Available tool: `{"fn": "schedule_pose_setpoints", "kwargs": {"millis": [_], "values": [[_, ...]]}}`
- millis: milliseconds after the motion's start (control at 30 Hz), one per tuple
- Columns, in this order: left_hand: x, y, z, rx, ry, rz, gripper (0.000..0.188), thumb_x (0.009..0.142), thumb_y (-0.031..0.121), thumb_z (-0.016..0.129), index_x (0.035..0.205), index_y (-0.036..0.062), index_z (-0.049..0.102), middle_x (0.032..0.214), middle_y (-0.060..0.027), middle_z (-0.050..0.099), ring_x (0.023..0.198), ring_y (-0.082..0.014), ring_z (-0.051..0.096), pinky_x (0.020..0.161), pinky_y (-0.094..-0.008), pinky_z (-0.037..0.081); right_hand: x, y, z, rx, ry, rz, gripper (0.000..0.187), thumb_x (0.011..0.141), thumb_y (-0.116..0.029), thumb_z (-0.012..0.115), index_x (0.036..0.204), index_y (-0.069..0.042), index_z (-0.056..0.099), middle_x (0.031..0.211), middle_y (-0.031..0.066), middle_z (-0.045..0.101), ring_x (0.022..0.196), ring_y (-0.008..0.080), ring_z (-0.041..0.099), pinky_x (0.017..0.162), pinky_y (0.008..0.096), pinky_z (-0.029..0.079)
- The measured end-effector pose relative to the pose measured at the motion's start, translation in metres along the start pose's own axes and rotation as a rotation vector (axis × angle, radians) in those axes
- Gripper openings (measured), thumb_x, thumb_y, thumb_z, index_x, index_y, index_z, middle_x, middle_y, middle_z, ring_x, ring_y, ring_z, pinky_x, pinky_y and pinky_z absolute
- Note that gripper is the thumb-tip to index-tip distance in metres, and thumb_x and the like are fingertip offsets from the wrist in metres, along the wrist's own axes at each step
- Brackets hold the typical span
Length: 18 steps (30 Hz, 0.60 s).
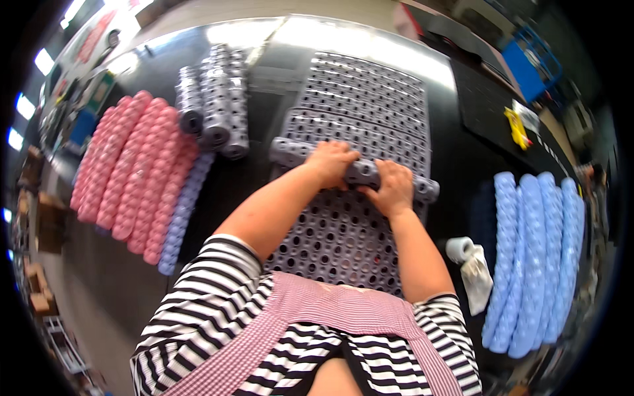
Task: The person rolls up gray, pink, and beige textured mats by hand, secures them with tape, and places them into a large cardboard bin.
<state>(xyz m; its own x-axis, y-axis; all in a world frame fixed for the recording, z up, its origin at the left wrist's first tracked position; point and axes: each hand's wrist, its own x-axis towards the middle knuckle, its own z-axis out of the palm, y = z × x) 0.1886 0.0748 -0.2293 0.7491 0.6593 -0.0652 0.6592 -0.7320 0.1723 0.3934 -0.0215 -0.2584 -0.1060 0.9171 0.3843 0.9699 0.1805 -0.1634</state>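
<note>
Gray roll (363,173) of perforated sheet, lying crosswise over a flat gray mat (337,234) on a black table (241,185). The roll is slender, slightly glossy and studded with dark holes along its length; its right end sits nearer the wearer than its left. The left hand (331,162) and the right hand (394,187) both grasp it near its middle, fingers curled over its far side, a short stretch of roll showing between them. The mat bears close rows of round and oblong holes, and more gray matting (370,86) extends flat beyond the roll. To the left lie several gray rolls (218,99) and a heap of pink rolls (132,165), with a periwinkle roll (185,221) along the heap's edge. To the right, a white tape roll (460,249) touches a whitish pouch (477,284), contents hidden, near light-blue rolls (533,264). Farther out: a blue wire-sided container (531,59), upper right, and cardboard boxes (49,224), far left, their contents indiscernible.
</note>
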Motion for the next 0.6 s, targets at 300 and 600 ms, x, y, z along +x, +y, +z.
{"fn": "schedule_pose_setpoints", "kwargs": {"millis": [300, 600], "values": [[-0.073, 0.036, 0.029, -0.044, 0.159, -0.011, 0.056, 0.075, 0.022, 0.077, 0.129, 0.0166, 0.061, 0.119, -0.0111, 0.062, 0.109, -0.0343, 0.06, 0.093, -0.0473, 0.045, -0.047, -0.027, -0.034, 0.133, -0.119, -0.081, 0.068, 0.066, -0.042, 0.088, 0.123, -0.012, 0.067, 0.109, 0.0096, 0.067, 0.108, 0.0295, 0.061, 0.1, 0.0462, 0.039], [-0.152, 0.084, 0.058, -0.051, 0.495, -0.045, 0.056, 0.082, 0.021, 0.068, 0.137, 0.0151, 0.06, 0.114, -0.0102, 0.059, 0.103, -0.0273, 0.057, 0.096, -0.0432, 0.038, -0.095, -0.057, -0.053, 0.146, -0.137, -0.15, 0.067, 0.059, -0.042, 0.09, 0.114, -0.01, 0.068, 0.102, 0.0071, 0.066, 0.101, 0.0286, 0.06, 0.095, 0.0431, 0.041]]}}
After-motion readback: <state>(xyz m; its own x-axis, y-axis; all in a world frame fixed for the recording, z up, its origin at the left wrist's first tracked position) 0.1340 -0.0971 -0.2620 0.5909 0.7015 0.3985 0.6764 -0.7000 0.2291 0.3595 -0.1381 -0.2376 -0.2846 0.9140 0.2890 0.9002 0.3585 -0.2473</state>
